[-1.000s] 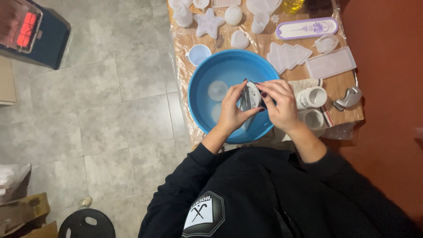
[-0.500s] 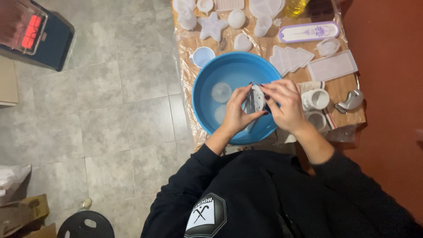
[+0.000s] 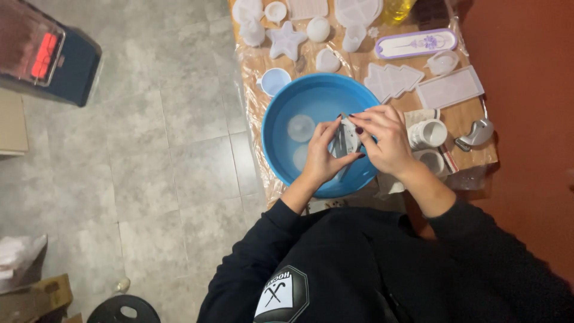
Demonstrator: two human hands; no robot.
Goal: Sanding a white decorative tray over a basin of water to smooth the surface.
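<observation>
While over blue basin (image 3: 281, 113), left hand (image 3: 320, 158) & right hand (image 3: 385, 140) both pinch 1 small clear mold (image 3: 345, 140).

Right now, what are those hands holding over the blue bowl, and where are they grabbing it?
Both hands hold a small whitish mold over the blue bowl. The left hand grips its left side, and the right hand pinches its top right edge.

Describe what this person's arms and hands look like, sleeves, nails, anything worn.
Both arms wear long black sleeves pushed back off the wrists. The left hand and right hand are bare, no gloves. Dark polish shows on the right hand's fingernails.
</observation>
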